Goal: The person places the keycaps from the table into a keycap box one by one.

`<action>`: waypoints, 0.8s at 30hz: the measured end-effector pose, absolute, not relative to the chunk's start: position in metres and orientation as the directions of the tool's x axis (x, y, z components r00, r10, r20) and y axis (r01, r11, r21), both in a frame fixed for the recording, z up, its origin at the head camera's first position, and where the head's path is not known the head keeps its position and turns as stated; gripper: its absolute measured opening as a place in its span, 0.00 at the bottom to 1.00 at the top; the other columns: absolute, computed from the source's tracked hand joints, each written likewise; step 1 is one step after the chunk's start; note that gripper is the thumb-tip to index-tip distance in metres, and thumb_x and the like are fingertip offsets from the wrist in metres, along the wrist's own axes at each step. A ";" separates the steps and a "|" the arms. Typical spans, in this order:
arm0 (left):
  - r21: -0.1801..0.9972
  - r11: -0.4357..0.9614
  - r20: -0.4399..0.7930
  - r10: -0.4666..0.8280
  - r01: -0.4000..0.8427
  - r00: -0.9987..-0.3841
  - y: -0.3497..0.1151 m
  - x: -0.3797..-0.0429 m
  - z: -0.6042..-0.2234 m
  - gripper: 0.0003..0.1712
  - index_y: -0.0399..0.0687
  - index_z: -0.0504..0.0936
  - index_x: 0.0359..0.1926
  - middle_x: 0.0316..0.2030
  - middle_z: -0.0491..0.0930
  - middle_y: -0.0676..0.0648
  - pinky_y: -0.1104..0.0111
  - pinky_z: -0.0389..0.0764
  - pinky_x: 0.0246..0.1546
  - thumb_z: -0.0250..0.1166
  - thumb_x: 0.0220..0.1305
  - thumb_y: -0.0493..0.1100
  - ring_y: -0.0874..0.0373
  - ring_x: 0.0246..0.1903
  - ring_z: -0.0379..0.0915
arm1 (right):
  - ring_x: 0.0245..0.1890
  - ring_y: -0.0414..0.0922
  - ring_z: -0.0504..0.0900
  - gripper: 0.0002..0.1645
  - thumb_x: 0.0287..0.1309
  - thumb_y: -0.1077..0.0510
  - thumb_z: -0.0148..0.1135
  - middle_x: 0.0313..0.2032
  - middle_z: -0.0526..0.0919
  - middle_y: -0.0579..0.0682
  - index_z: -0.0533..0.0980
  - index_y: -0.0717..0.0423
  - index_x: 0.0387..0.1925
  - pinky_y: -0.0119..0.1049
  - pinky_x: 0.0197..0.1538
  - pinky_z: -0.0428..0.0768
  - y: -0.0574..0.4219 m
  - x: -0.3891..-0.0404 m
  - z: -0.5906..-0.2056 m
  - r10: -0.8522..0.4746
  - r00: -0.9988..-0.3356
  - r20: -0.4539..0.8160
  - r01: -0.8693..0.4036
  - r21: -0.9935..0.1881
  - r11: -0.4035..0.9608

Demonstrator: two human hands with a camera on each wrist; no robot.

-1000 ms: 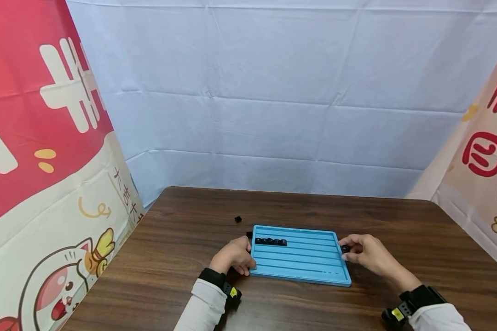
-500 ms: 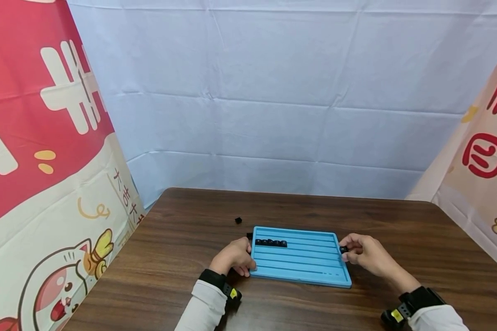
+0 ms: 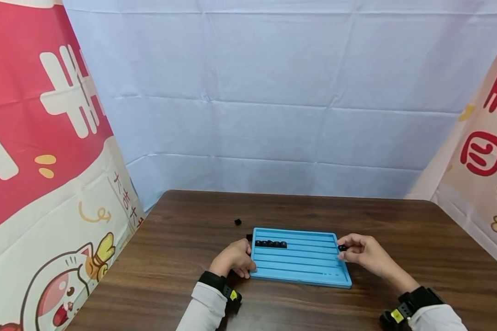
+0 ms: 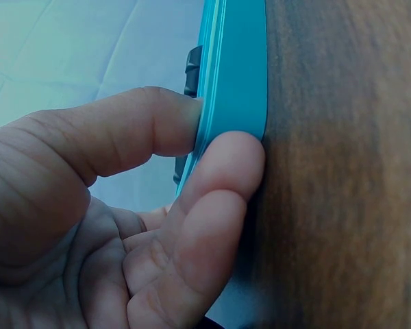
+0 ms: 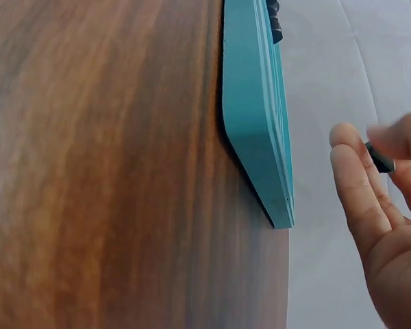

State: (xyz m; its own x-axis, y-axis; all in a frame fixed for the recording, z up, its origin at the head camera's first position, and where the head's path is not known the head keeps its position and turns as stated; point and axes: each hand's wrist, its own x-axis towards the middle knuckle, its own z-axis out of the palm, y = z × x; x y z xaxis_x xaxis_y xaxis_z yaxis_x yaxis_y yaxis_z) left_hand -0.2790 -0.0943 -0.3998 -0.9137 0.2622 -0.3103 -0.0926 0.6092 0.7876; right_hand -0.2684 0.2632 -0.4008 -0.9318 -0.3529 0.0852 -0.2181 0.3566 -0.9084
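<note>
A light blue tray with raised ridges lies on the table. Black keycaps stand in a short row at the left of one of its upper channels. My left hand grips the tray's left edge, thumb on the rim and a finger against the outer side wall in the left wrist view. At the tray's right edge, my right hand pinches a single black keycap between thumb and fingers. In the right wrist view, that keycap is partly hidden by the fingers.
One loose black keycap lies on the brown wooden table behind the tray. Another dark piece shows just outside the tray's left edge, beside my left hand. Pale cloth hangs behind the table.
My right hand has moved slightly left with the keycap, which now overlaps the tray's right rim. My left hand keeps its hold on the tray. The head view has shifted a little.
</note>
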 end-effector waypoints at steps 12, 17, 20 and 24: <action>0.794 0.602 -0.295 0.262 -0.083 -0.919 -0.095 -0.278 -0.400 0.19 0.37 0.65 0.34 0.18 0.73 0.39 0.68 0.76 0.13 0.67 0.47 0.25 0.55 0.11 0.73 | 0.32 0.51 0.81 0.19 0.55 0.66 0.63 0.33 0.79 0.59 0.71 0.75 0.46 0.40 0.34 0.81 0.259 -0.270 -0.401 -0.324 -0.940 0.109 -0.240 -0.886 0.397; 0.793 0.605 -0.291 0.265 -0.077 -0.919 -0.095 -0.278 -0.401 0.19 0.37 0.65 0.34 0.17 0.74 0.39 0.68 0.76 0.12 0.67 0.47 0.25 0.56 0.11 0.73 | 0.27 0.46 0.78 0.17 0.56 0.62 0.63 0.31 0.80 0.55 0.76 0.70 0.45 0.39 0.28 0.80 0.259 -0.268 -0.401 -0.306 -0.942 0.138 -0.278 -0.834 0.477; 0.792 0.606 -0.291 0.266 -0.075 -0.919 -0.095 -0.278 -0.400 0.19 0.37 0.65 0.34 0.18 0.74 0.39 0.69 0.76 0.12 0.67 0.47 0.25 0.56 0.11 0.73 | 0.25 0.43 0.74 0.17 0.56 0.61 0.64 0.30 0.79 0.53 0.77 0.68 0.45 0.37 0.27 0.77 0.259 -0.268 -0.402 -0.285 -0.948 0.144 -0.277 -0.816 0.507; 0.793 0.604 -0.293 0.268 -0.077 -0.918 -0.095 -0.278 -0.400 0.19 0.37 0.65 0.33 0.18 0.74 0.39 0.68 0.76 0.12 0.67 0.47 0.25 0.56 0.11 0.73 | 0.26 0.41 0.74 0.18 0.55 0.64 0.64 0.30 0.79 0.52 0.76 0.70 0.47 0.36 0.27 0.78 0.259 -0.269 -0.403 -0.291 -0.946 0.142 -0.274 -0.829 0.488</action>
State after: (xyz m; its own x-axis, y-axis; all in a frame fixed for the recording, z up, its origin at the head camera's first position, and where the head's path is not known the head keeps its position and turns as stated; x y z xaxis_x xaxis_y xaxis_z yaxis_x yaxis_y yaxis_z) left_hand -0.2781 -0.0952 -0.4001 -0.9176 0.2682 -0.2934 -0.0770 0.6043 0.7930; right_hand -0.2687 0.2590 -0.4028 -0.9462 -0.2907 0.1419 -0.2742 0.4878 -0.8288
